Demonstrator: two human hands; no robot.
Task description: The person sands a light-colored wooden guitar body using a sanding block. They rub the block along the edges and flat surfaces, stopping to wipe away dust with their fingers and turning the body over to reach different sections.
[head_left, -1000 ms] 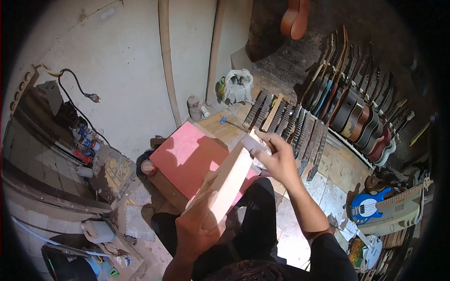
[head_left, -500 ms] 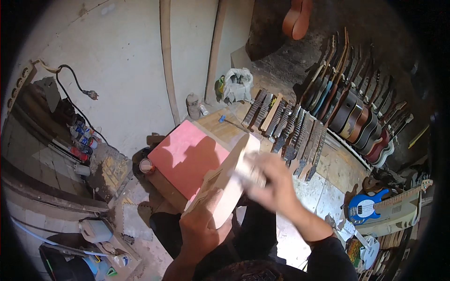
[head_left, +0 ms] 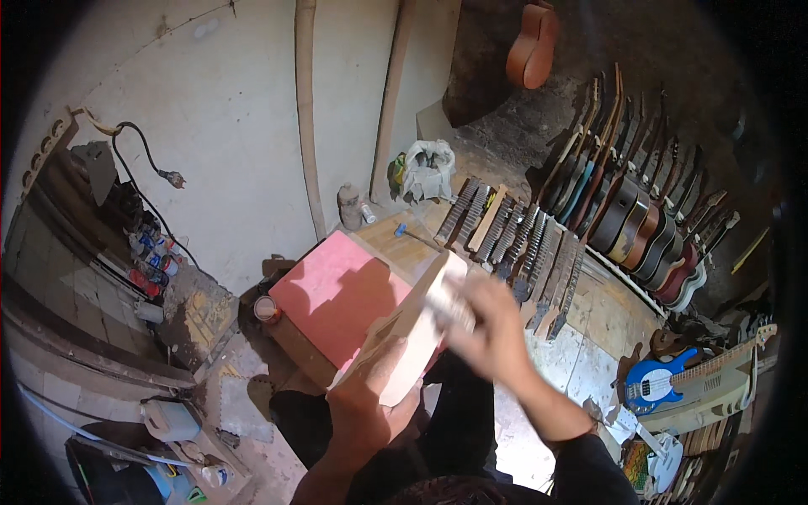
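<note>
A pale, unfinished wooden piece [head_left: 404, 341] with shaped, recessed edges slants upward over my lap. My left hand [head_left: 374, 408] is closed round its lower end. At the upper part of its long face, my right hand [head_left: 488, 328] grips a small pale block [head_left: 446, 310] held against the wood, both blurred by motion. Beyond the piece lies a pink board [head_left: 320, 286] on a brown support, with shadows of my hands across it and a cup [head_left: 268, 310] at its left corner.
Several guitar necks [head_left: 513, 244] lie side by side behind the pink board, near a blue-headed tool [head_left: 401, 230]. A row of guitars [head_left: 644, 227] stands at the right, a blue bass [head_left: 652, 379] lower right. Bottles and cans [head_left: 156, 257] crowd the left by the wall [head_left: 227, 126].
Since a second ago my right hand has moved from the piece's top end a little down along its face and blurred. My left hand keeps its grip. The view has shifted slightly.
</note>
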